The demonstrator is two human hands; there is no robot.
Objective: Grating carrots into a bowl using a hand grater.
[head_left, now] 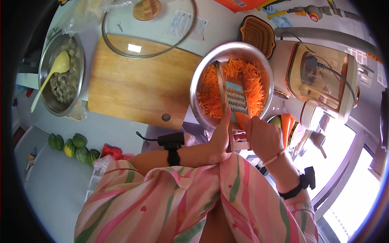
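A wood-framed grater (237, 96) with a metal grating plate leans across a steel bowl (200, 76). Its lower end is in my left hand (221, 136), the thumb lying along the wooden side rail. My right hand (263, 136) grips a peeled carrot (242, 120), whose front part rests against the lower part of the plate. Fine orange carrot shreds (253, 88) ring the inside of the bowl, heaped on both sides of the grater. My fingers hide the rear end of the carrot.
Left of the bowl lies a wooden cutting board (139, 85), overlapped by a glass lid (146, 56). A steel basin (82, 70) holds greyish food and a yellow ladle (60, 62). An orange-brown basket (257, 33), a cream appliance (319, 76) and whole carrots (285, 126) are to the right.
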